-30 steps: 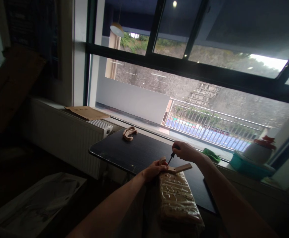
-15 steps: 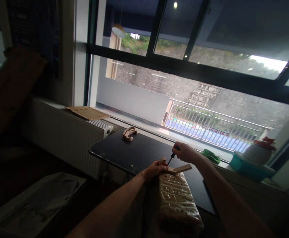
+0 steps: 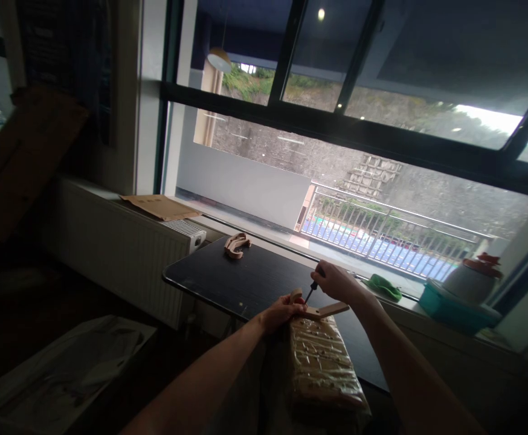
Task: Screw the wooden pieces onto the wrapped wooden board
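Note:
My right hand [image 3: 331,280] is closed around the dark handle of a screwdriver [image 3: 313,287]. Its shaft slants down to the left, and its tip ends close to my left fingers, on or beside a pale wooden piece [image 3: 331,310]. My left hand [image 3: 286,309] grips the left end of that piece, which has an upturned curl there and a raised arm on the right. A dark hole shows in its flat middle. Beneath it lies a long package [image 3: 322,362] wrapped in shiny clear film. The exact contact of the tip is too small to see.
Curved wooden parts [image 3: 237,245] lie on the far left of the black table [image 3: 209,278]. On the sill are a green cloth [image 3: 384,286] and a teal box [image 3: 454,308] beside a grey pot. A brown envelope [image 3: 160,206] rests over the radiator [image 3: 128,254]. An open carton [image 3: 69,374] stands on the floor.
My right hand and the screwdriver handle have shifted very slightly to the left. The left hand keeps its hold on the wooden piece.

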`<action>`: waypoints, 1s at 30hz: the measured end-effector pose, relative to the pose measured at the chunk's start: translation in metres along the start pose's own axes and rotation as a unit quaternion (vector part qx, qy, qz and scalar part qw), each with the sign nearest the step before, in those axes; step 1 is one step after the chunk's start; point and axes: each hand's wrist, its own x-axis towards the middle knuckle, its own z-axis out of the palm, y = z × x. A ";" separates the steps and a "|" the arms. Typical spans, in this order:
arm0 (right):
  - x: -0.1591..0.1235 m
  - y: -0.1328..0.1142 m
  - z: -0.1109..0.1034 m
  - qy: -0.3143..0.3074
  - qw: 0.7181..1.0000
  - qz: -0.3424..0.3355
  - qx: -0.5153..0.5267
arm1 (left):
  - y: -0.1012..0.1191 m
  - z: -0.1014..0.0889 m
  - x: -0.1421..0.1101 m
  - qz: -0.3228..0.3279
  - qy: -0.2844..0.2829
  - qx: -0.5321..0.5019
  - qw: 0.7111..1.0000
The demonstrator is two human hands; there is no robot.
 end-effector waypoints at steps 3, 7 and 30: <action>-0.001 0.001 -0.004 -0.009 1.000 -0.012 -0.004 | 0.001 0.000 -0.001 -0.001 -0.004 -0.001 1.000; 0.000 0.004 -0.004 -0.012 1.000 -0.022 -0.001 | 0.002 0.001 -0.002 -0.003 -0.009 -0.003 1.000; 0.007 0.005 -0.004 -0.034 0.999 -0.019 -0.002 | 0.005 0.002 -0.004 -0.001 -0.019 0.018 1.000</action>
